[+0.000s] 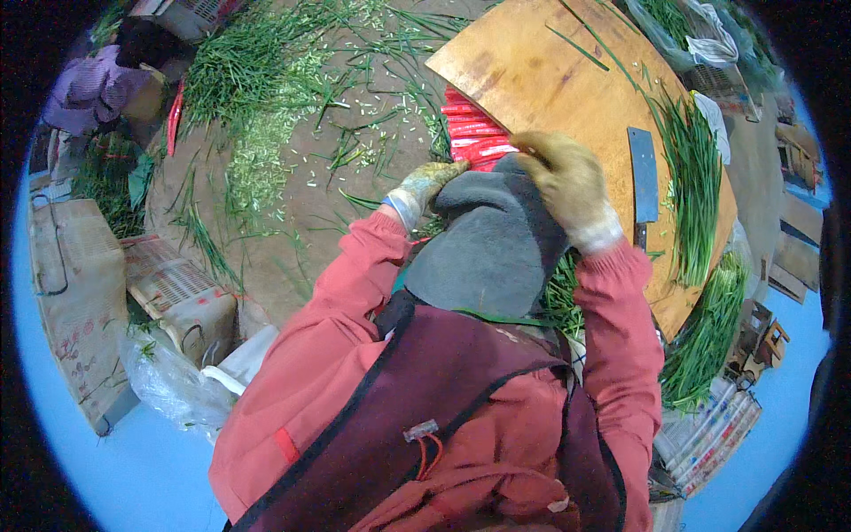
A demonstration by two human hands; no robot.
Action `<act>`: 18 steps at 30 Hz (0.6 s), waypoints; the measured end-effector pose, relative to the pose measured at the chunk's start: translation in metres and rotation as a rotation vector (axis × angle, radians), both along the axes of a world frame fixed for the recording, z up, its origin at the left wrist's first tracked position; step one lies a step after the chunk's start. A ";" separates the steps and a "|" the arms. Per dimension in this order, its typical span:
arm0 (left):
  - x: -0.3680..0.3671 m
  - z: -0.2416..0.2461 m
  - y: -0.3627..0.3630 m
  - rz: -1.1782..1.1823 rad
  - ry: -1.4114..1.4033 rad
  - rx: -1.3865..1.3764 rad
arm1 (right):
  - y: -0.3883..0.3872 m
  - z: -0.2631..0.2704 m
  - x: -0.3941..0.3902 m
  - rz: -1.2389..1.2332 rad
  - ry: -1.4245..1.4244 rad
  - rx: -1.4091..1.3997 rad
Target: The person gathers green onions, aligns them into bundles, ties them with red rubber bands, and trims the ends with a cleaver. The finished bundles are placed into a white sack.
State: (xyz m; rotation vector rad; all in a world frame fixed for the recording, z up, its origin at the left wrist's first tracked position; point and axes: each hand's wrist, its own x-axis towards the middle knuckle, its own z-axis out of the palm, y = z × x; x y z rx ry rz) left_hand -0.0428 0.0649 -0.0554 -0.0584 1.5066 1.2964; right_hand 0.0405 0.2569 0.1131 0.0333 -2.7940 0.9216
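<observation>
My left hand [425, 186], in a stained, light-coloured glove, rests at the near edge of a row of red printed strips [473, 130]. Its fingertips touch the strips or the grey cloth [479, 246] over my lap; which one is unclear. My right hand [562, 179], in a tan glove, is at the near left edge of the wooden board [572, 73], with its fingers bent by the strips' right end. Whether it grips anything is hidden. A cleaver [643, 176] lies on the board, right of my right hand, beside a bundle of green garlic chives [698, 193].
Loose chives [256, 73] and pale cut pieces [259, 166] cover part of the floor [372, 153] at left. A person [100, 90] in purple is at the upper left. Crates [179, 279] stand lower left; more chives [708, 339] lie past the board's right edge.
</observation>
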 end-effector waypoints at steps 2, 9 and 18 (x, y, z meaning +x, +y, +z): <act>0.003 0.004 -0.010 0.011 0.052 0.078 | -0.006 -0.028 -0.030 0.172 -0.001 0.184; 0.010 -0.008 -0.029 0.241 -0.024 0.290 | -0.030 -0.072 -0.086 0.514 -0.193 0.810; -0.005 -0.026 -0.071 0.469 0.139 0.264 | -0.053 -0.074 -0.082 0.568 0.272 1.242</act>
